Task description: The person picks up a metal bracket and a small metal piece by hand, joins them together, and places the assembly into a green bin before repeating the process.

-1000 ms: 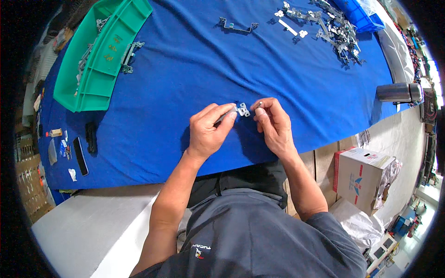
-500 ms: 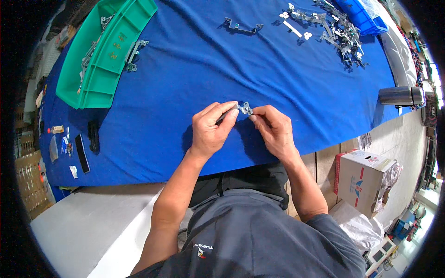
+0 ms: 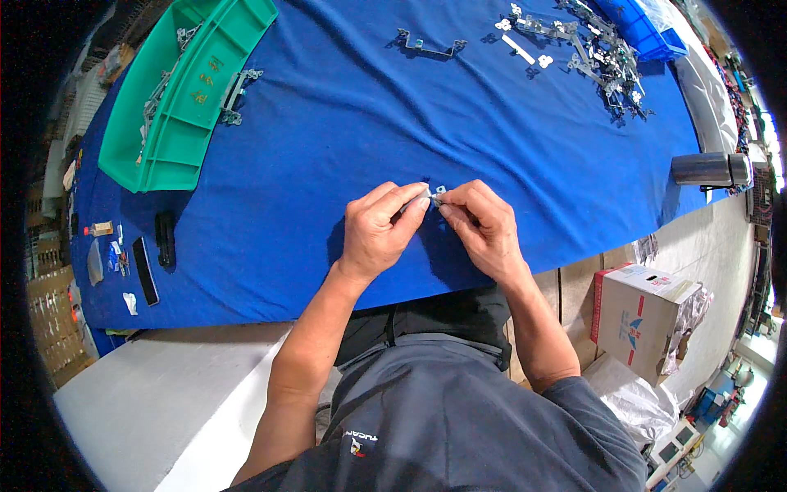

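Observation:
Between my two hands, above the blue cloth (image 3: pixel 352 123), is a small metal bracket (image 3: pixel 440 190) with a looped end, mostly covered by my fingers. My left hand (image 3: pixel 380 225) pinches it from the left between thumb and forefinger. From the right, my right hand (image 3: pixel 484 223) grips the looped end with thumb and fingertips. The two sets of fingertips nearly meet. A longer metal bracket (image 3: pixel 430 51) with bent ends lies alone farther back on the cloth.
At the left stands a green plastic bin (image 3: pixel 184 123) with metal parts inside; another bracket (image 3: pixel 238 98) lies against it. Many brackets (image 3: pixel 602 66) are heaped at the far right beside a blue crate (image 3: pixel 643 33). A phone (image 3: pixel 145 271) and a dark flask (image 3: pixel 709 170) flank the table.
My hands have drawn slightly closer together, and the bracket has turned so that less of it shows. Everything else on the table stays put.

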Available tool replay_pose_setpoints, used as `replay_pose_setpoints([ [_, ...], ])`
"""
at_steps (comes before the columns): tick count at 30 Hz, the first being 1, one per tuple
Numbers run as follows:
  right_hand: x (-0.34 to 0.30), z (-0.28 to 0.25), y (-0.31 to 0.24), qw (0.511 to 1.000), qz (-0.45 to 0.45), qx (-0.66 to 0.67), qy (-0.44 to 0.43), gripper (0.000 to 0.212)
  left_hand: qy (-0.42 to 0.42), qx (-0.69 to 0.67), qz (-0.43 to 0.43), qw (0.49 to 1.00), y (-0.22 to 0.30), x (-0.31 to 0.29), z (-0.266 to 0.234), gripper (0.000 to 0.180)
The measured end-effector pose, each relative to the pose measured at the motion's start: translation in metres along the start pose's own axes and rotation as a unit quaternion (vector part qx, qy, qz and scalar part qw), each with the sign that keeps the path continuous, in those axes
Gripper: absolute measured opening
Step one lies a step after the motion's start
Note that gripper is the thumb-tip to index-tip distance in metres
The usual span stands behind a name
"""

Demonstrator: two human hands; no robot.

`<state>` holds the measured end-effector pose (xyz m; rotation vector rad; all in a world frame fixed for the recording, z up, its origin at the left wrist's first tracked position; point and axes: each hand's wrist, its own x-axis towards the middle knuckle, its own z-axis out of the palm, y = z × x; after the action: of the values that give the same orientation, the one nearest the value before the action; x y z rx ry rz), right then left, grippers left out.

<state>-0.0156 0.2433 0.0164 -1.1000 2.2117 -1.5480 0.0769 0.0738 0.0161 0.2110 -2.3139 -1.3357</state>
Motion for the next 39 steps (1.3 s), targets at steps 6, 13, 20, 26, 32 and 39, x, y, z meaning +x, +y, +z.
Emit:
replay_pose_setpoints([
  [6,0.000,0.004,0.009,0.995,-0.046,0.015,0.085,0.005,-0.031,0.021,0.010,0.999,0.001,-0.001,-0.001,0.015],
  [13,-0.002,0.001,-0.003,0.998,0.055,-0.018,0.024,0.011,0.086,-0.045,-0.013,0.995,0.000,0.000,-0.001,0.012],
  [20,-0.001,0.000,-0.005,0.999,0.042,-0.033,0.002,0.010,0.026,-0.049,-0.054,0.997,0.000,-0.001,-0.003,0.014],
  [26,-0.005,0.005,-0.002,0.994,0.103,0.020,0.021,0.012,0.022,-0.038,-0.029,0.999,-0.002,-0.001,0.000,0.014],
  [32,-0.005,0.003,0.005,0.998,0.052,0.036,0.013,0.018,0.004,-0.007,-0.019,1.000,-0.002,-0.001,0.000,0.015],
  [39,-0.002,0.001,-0.001,0.999,0.041,0.031,0.006,0.015,0.006,0.011,0.021,1.000,-0.002,0.001,0.000,0.015],
])
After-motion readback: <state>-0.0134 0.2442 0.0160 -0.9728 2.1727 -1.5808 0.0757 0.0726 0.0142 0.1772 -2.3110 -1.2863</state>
